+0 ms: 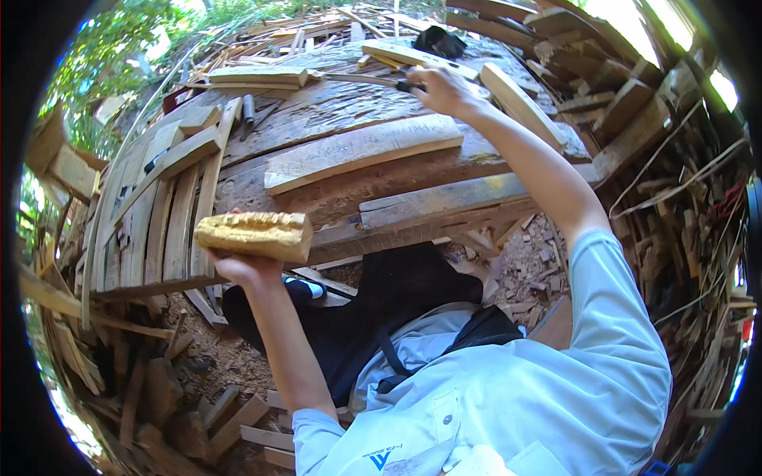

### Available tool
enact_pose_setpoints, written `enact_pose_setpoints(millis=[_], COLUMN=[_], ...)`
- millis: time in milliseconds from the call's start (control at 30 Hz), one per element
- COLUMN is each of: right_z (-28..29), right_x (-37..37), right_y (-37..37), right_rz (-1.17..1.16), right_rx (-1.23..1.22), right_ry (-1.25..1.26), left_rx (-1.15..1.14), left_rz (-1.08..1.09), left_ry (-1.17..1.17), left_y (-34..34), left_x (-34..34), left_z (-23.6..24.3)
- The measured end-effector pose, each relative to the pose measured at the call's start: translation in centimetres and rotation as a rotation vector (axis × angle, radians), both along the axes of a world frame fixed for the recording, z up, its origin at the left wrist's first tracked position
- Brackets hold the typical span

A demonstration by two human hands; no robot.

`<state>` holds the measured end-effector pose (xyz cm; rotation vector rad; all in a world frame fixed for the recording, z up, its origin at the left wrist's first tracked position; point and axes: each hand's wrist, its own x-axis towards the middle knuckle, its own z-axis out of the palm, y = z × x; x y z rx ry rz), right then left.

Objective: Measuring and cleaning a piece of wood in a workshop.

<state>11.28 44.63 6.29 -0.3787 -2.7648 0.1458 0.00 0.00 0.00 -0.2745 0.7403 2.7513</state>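
My left hand [246, 266] grips a chunky yellow wooden block [252, 234] with notches along its top, held over the near left part of the rough bench [317, 119]. My right hand [436, 91] is reached out to the far side of the bench, closed on the dark handle of a long thin metal tool [361, 78] that points left. Between my hands lies a pale, wide board [361, 155]. A grey cylindrical tool [248, 111] rests farther left on the bench.
Slatted wood [159, 222] covers the bench's left end. Loose boards [520, 103] and a black object [436, 41] lie toward the back. Scrap wood piles [651, 119] crowd both sides. Shavings and offcuts [532, 262] litter the ground under the bench.
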Motion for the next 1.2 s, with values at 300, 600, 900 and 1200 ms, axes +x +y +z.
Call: enact_pose_setpoints(millis=[300, 600, 900, 1200], right_z=[1.7, 1.7, -1.0, 0.4], right_x=[2.0, 6.4, 7.0, -13.3], right_y=[-20.0, -4.7, 11.1, 12.4], right_rz=[0.694, 0.209, -0.087, -0.225], right_rx=[-0.436, 0.047, 0.132, 0.176], right_ry=[-0.158, -0.04, -0.132, -0.353], left_rx=[-0.089, -0.227, -0.941, -0.801], left_rz=[0.005, -0.049, -0.64, -0.857], left_ry=[0.032, 0.297, 0.85, 0.761], left_y=[2.7, 4.1, 2.0, 0.7], left_x=[3.0, 4.2, 4.8, 6.8], left_z=[2.0, 4.7, 5.8, 3.6])
